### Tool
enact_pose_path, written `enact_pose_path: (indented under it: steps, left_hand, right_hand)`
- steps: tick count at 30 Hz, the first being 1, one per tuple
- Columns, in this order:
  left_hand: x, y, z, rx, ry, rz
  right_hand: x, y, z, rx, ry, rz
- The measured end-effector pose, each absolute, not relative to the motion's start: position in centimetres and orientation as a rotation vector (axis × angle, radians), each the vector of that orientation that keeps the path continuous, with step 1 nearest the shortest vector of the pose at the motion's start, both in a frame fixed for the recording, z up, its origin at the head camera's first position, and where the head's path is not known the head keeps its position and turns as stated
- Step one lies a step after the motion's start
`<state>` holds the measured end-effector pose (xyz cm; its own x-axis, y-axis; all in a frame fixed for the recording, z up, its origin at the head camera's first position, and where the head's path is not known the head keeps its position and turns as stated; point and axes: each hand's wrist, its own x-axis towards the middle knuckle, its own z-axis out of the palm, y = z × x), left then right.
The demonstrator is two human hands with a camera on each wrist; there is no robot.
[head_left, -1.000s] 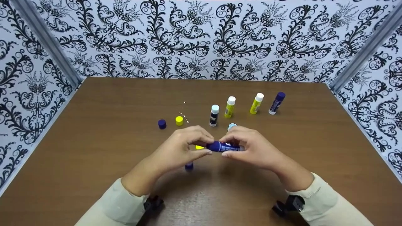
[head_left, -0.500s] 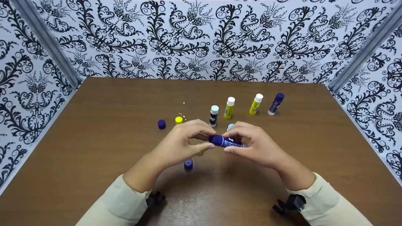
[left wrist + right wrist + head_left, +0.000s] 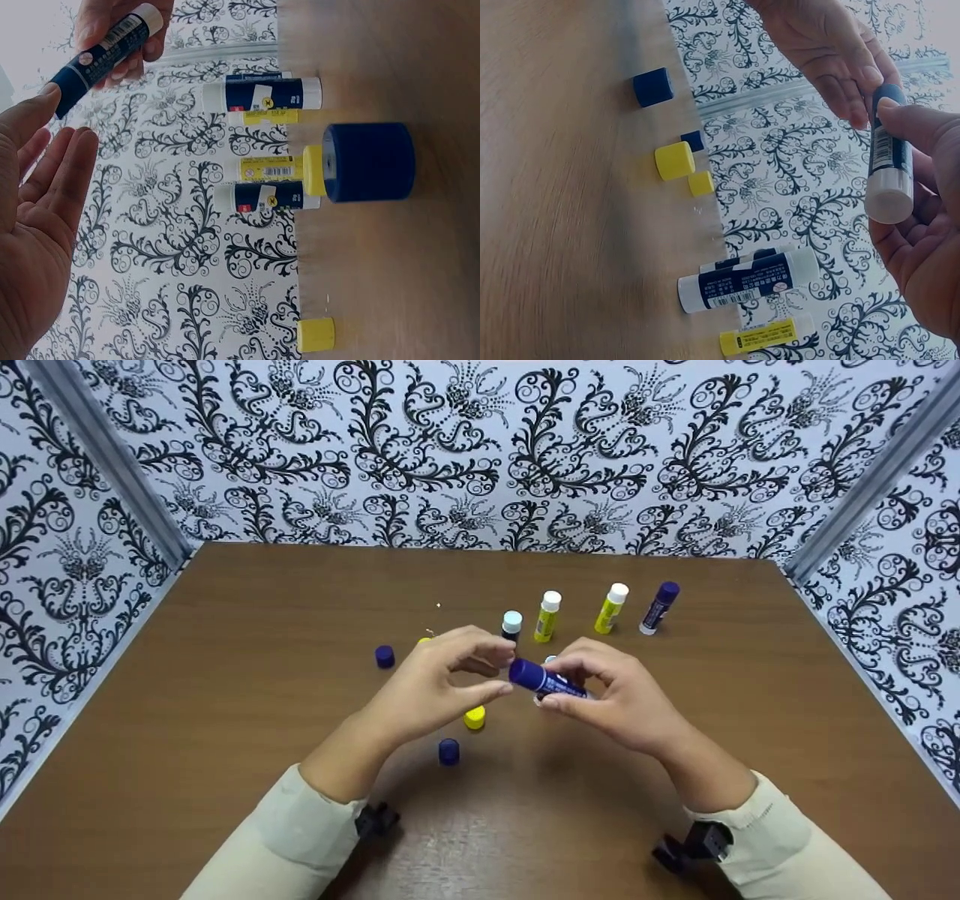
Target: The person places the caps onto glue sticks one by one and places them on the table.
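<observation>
My right hand [image 3: 626,701] pinches a navy glue stick [image 3: 555,682] by its body, thumb on the near side. The stick is held in the air, tilted, with its navy cap pointing left and its white base showing in the right wrist view. Just left of that capped end is my left hand [image 3: 427,686], fingers loosely extended and thumb spread. In the left wrist view the left thumb [image 3: 34,109] lies close to the cap; whether it touches I cannot tell. Behind the right hand another glue stick is mostly hidden, only its light top [image 3: 551,658] showing.
Loose caps stand on the table: navy [image 3: 385,657], yellow [image 3: 474,718], blue [image 3: 448,752] and a partly hidden yellow one [image 3: 425,640]. Farther back stand a white-topped navy glue stick [image 3: 511,624], two yellow ones [image 3: 547,617] and a navy-capped one [image 3: 660,607]. White crumbs [image 3: 430,631] lie nearby.
The left fingers have let go of the capped end and opened. Both hands have risen slightly away from the near edge; the glue stick has tilted, its capped end higher in the head view.
</observation>
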<state>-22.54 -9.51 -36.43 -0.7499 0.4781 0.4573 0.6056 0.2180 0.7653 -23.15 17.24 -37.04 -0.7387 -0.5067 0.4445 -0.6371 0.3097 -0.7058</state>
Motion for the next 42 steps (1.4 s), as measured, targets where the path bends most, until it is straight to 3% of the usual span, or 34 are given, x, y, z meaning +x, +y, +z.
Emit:
enact_pose_path:
  steps: [42]
  left_hand:
    - [-25.9, -13.5, -38.7, -0.609, -2.489, -1.477]
  right_hand:
    - [-24.9, 18.9, -36.2, 0.489, -2.278, 1.816]
